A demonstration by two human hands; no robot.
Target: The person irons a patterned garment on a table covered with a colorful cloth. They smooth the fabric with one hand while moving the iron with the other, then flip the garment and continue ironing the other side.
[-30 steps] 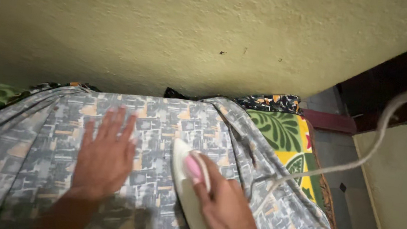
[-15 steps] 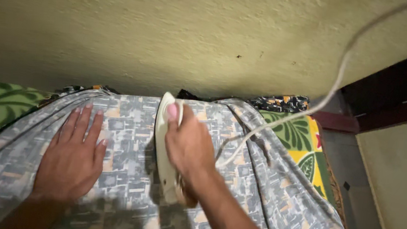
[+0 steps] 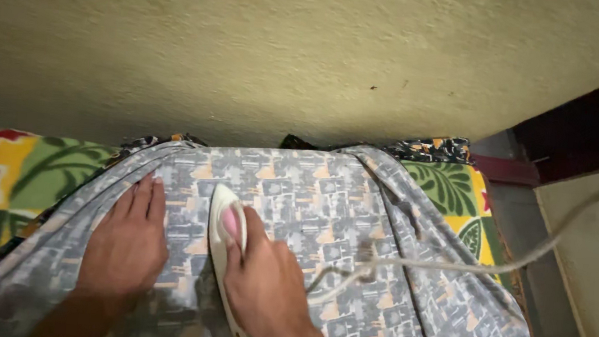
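A grey patterned cloth (image 3: 325,200) with pale orange patches lies spread over a padded surface. My right hand (image 3: 264,281) grips the handle of a white electric iron (image 3: 221,216) with a pink part on top; the iron rests on the cloth, its tip pointing toward the wall. Flat on the cloth just left of the iron lies my left hand (image 3: 125,243), fingers together and pointing away from me. A pale cord (image 3: 464,266) runs from the iron's back across the cloth and off to the right.
Under the cloth lies a green, yellow and red floral cover (image 3: 18,169), showing at both sides. A rough yellowish wall (image 3: 288,52) stands close behind. To the right are a grey floor strip (image 3: 525,232) and a dark wooden frame (image 3: 592,129).
The iron has slid back toward me and slightly left from near the cloth's far edge. My left hand stays flat beside it. The cord has dropped from overhead to lie low across the cloth.
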